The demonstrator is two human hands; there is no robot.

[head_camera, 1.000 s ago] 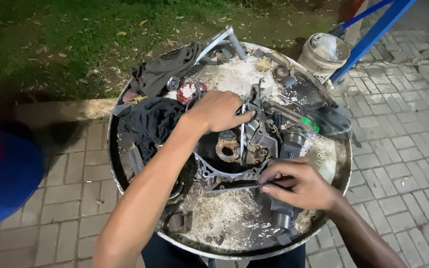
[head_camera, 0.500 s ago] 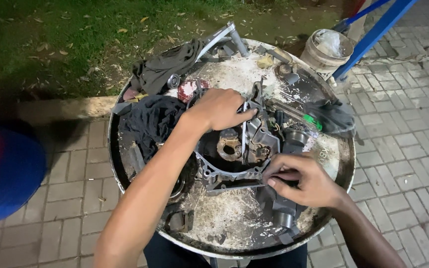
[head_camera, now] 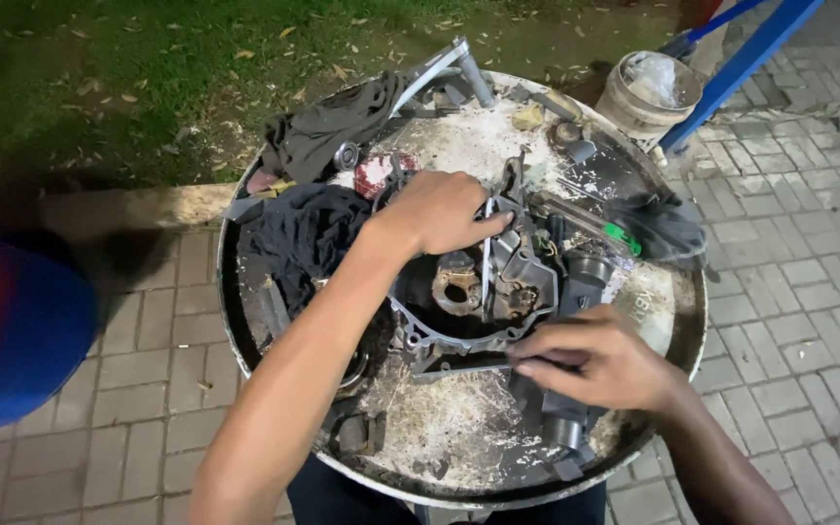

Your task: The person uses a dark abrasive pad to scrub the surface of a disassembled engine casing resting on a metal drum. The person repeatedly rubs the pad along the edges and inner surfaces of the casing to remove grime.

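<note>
The left hand [head_camera: 439, 209] has its grip closed on the top edge of the engine casing [head_camera: 483, 292], fingers curled over the rim. The casing lies on the round metal worktop [head_camera: 459, 428], just below that grip. The right hand [head_camera: 600, 355] pinches a thin flat gasket piece [head_camera: 459, 367] against the casing's lower edge, grip narrow, fingertips [head_camera: 527, 367] pressed on it. Left of the left grip lies a black rag [head_camera: 303, 233]; beyond it, another dark cloth [head_camera: 328, 122]. Right of the right grip sits a green-tipped part [head_camera: 622, 238]. A bucket [head_camera: 648, 92] stands off the worktop.
</note>
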